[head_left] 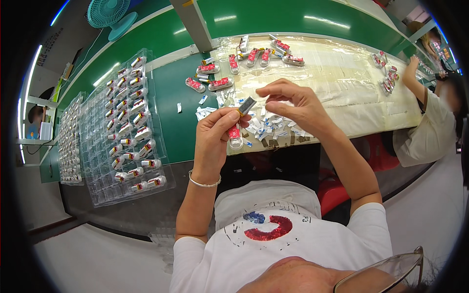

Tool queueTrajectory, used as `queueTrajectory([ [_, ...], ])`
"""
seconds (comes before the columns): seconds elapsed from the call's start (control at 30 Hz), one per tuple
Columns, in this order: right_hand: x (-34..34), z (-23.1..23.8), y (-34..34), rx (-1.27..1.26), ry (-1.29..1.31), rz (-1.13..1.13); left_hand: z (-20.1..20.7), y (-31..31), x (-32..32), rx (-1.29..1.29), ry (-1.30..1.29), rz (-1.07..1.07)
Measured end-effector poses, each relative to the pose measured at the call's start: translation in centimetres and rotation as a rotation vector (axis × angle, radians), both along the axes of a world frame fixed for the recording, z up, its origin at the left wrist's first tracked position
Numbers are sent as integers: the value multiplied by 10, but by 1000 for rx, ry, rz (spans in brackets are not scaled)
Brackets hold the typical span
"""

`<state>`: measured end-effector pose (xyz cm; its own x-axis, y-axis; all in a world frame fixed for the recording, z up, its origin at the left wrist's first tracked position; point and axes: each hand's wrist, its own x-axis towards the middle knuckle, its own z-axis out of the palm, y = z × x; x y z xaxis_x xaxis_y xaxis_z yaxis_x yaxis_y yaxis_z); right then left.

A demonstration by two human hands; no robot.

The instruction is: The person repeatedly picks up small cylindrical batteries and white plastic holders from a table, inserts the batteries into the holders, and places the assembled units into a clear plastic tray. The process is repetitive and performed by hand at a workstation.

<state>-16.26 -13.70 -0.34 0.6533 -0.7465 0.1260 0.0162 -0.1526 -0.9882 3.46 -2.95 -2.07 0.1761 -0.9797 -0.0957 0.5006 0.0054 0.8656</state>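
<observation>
My left hand (213, 131) pinches a small flat grey battery (247, 104) between thumb and forefinger, tilted up to the right. A clear plastic shell with a red label (235, 137) hangs below it, partly behind the fingers; whether the two are joined I cannot tell. To the right, my right hand (300, 106) is raised, fingers curved and thumb apart from the forefinger, with nothing visible between them. Beneath both hands lies a scatter of small white and blue paper slips (266, 128). Several red-labelled clear shells (221, 83) with small batteries lie beyond.
At left, a clear compartment tray (97, 183) holds rows of small white parts, with another tray (71, 141) beyond it. A post (193, 24) rises at the table's back. Far right, a co-worker's arm (414, 80) reaches near more red-labelled pieces (389, 78). Red stools (333, 193) stand below.
</observation>
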Motion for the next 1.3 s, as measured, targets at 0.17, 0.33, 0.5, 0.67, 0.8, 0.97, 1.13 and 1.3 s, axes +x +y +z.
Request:
queueTrajectory([
  [0.17,15,-4,16,338,-231,85,-1,-3,-5,47,116,-153],
  [0.33,21,-5,18,274,-324,19,8,-3,-14,-7,281,-105],
  [0.5,20,-1,18,151,-301,-17,6,6,-15,-9,66,17],
  [0.67,16,9,27,130,-206,5,4,7,-20,-115,-254,184],
  [0.8,18,14,27,345,-200,2,-1,10,-27,-280,-537,353],
  [0.97,21,8,26,349,-252,-86,-1,9,-30,-354,-578,416],
  [1.13,22,22,35,-163,-70,-123,2,9,-26,-318,-555,380],
  [1.3,22,26,32,-579,28,-112,-1,9,-20,-341,-779,383],
])
